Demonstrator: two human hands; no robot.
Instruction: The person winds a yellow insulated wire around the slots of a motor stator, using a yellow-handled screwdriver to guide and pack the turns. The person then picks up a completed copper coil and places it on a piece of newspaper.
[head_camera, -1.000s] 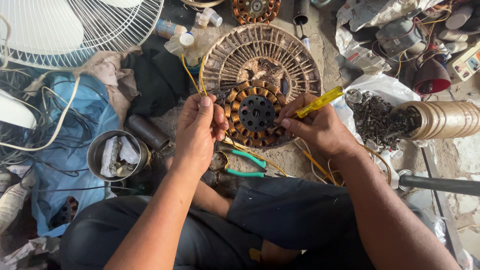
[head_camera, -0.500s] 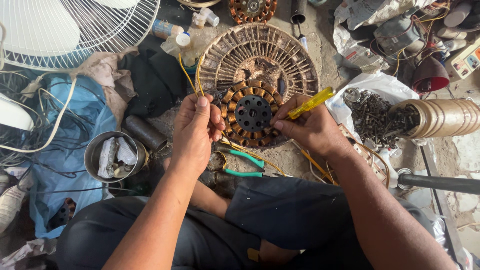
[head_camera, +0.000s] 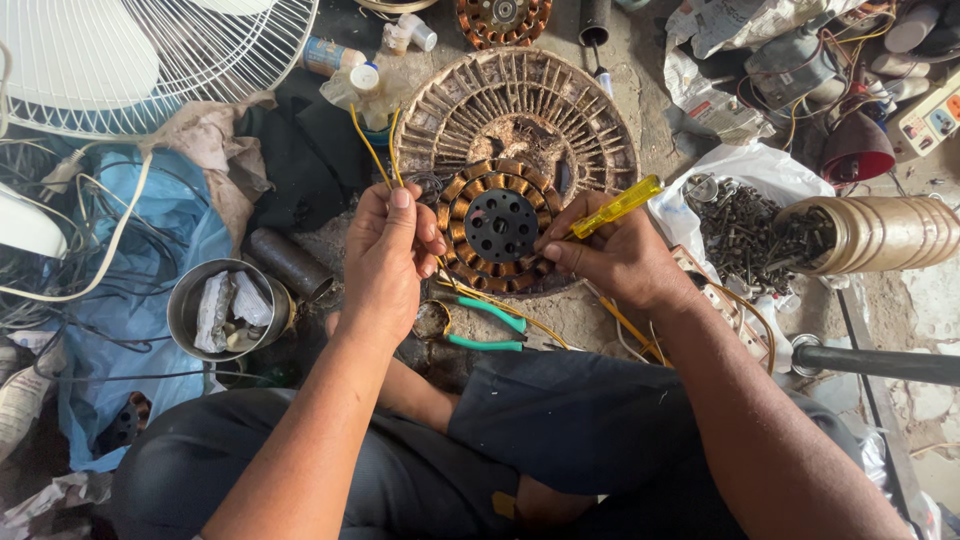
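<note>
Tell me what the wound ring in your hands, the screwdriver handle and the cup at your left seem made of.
Stator ring: copper-coloured wire coils around a dark, matte core, probably steel. Screwdriver handle in the right hand: translucent yellow plastic, glossy. Cup: dull grey metal, scuffed rim. Left hand pinches yellow wires, likely plastic-insulated.

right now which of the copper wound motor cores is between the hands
The dark-hubbed stator on the round ribbed housing, between the left hand and right hand. The other core lies untouched at the top edge.

Bare forearms, no sleeves, left hand (head_camera: 385, 255), right hand (head_camera: 615, 255), dark grey-blue trousers (head_camera: 560, 430)
</note>
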